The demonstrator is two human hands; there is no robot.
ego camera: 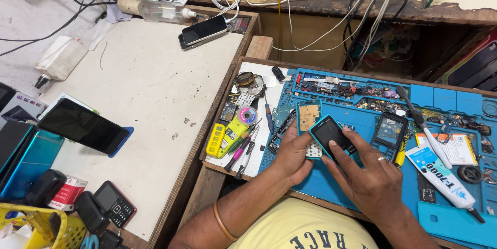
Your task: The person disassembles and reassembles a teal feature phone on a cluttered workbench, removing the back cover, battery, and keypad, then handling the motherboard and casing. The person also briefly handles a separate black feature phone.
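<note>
A small teal-edged keypad phone (329, 133) with a dark screen lies tilted over the blue repair mat (362, 125). My left hand (291, 155) grips its left side and lower end, where a white keypad sheet (313, 150) shows. My right hand (370, 172), ring on one finger, holds the phone's right side with the thumb pressed on its front. A teal back cover (308, 115) and an opened dark phone body (390, 129) lie on the mat just beyond.
A white glue tube (441, 178), a brush (420, 125) and several small parts lie on the mat. Screwdrivers (245, 150) and a yellow tool (224, 137) lie to the left. The left bench (150, 93) carries smartphones (84, 126), a keypad phone (116, 203) and cables.
</note>
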